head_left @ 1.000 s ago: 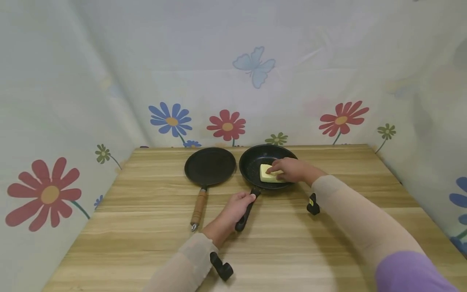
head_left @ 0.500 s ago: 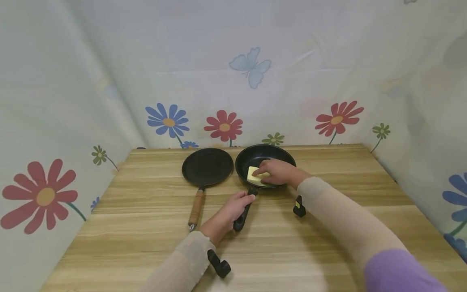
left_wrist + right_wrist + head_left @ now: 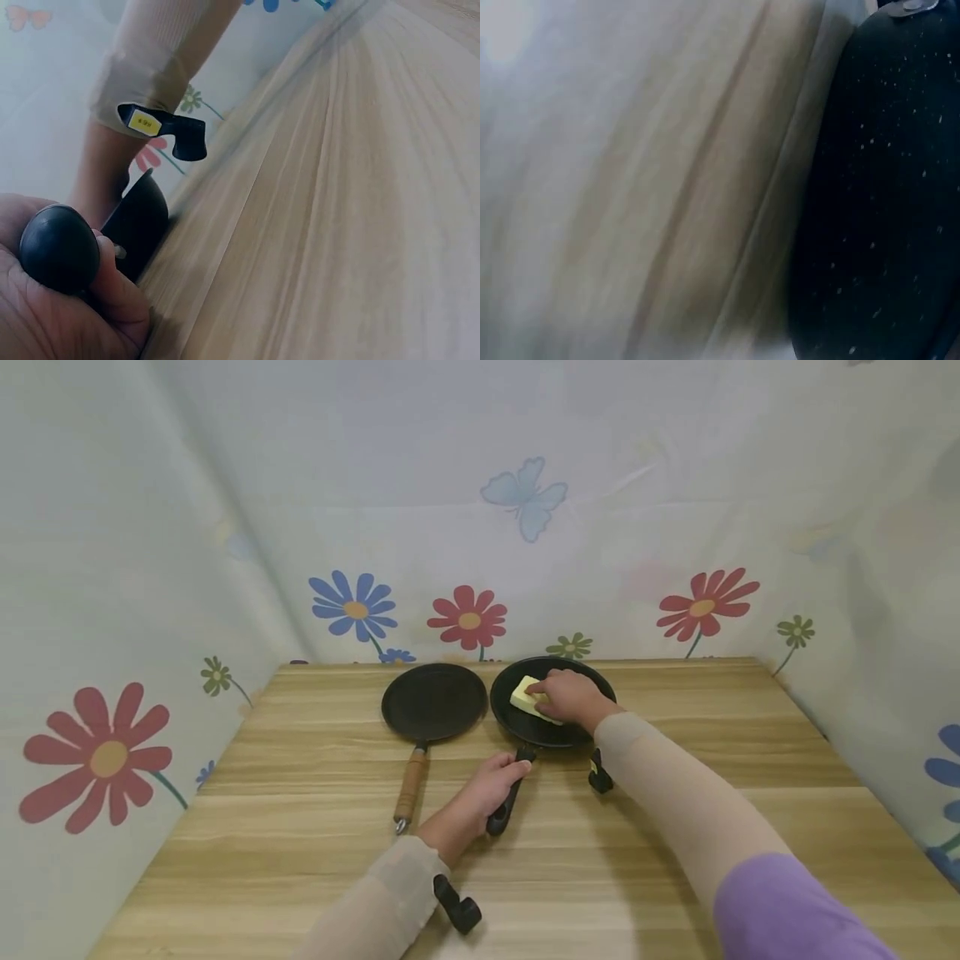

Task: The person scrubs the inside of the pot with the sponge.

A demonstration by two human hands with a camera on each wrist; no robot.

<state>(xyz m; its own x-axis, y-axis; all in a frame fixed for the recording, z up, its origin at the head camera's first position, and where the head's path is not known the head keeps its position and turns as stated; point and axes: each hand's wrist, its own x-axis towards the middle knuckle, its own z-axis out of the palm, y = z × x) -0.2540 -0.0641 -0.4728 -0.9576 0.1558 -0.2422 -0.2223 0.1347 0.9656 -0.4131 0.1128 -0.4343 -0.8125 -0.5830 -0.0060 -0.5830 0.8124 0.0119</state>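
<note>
A black frying pan (image 3: 512, 718) stands at the back of the table, its handle pointing toward me. My left hand (image 3: 491, 785) grips that handle (image 3: 60, 249), with the fingers curled round it in the left wrist view. Inside the pan, my right hand (image 3: 573, 697) holds a pale yellow sponge (image 3: 522, 695) against the pan's inner surface, thumb and fingers on it. The right wrist view shows the pan's speckled dark side (image 3: 885, 187), while the right hand and the sponge are out of that view.
Left of the frying pan lies a flat black griddle pan (image 3: 433, 702) with a wooden handle (image 3: 409, 787), their rims close together. Both rest on a wood-grain table (image 3: 300, 860). A flower-printed cloth (image 3: 405, 527) hangs behind and along the sides.
My right hand has moved the sponge leftward, then toward the far side of the pan, and the sponge has turned. The left hand keeps its grip on the handle.
</note>
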